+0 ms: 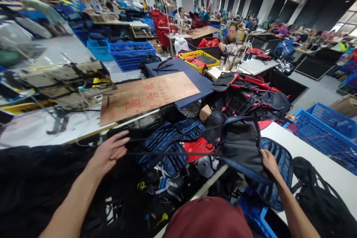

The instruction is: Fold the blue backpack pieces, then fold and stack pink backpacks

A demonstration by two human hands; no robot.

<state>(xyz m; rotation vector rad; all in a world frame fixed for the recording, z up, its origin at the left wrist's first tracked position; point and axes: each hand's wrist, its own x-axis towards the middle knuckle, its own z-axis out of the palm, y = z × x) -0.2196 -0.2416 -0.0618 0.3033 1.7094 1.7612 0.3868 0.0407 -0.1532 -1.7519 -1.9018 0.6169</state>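
My right hand (269,161) grips the edge of an unfinished backpack (240,143), black with dark blue trim. Under that hand lies a blue-and-black striped padded panel (280,178). My left hand (111,152) is raised at the left, fingers stretched and apart, over dark fabric. A thin black strap (170,153) runs from near its fingertips across to the backpack; whether the hand touches it I cannot tell. Between my hands are more striped blue panels (173,137) and a red fabric piece (198,148).
A white tabletop (315,145) carries a black bag (320,197) on my right. Ahead are a wooden board (150,95), a heap of black-and-red bags (248,93) and a yellow crate (199,59). Blue crates (323,134) stand at the right. A sewing machine (61,81) is at left; a co-worker (230,37) sits beyond.
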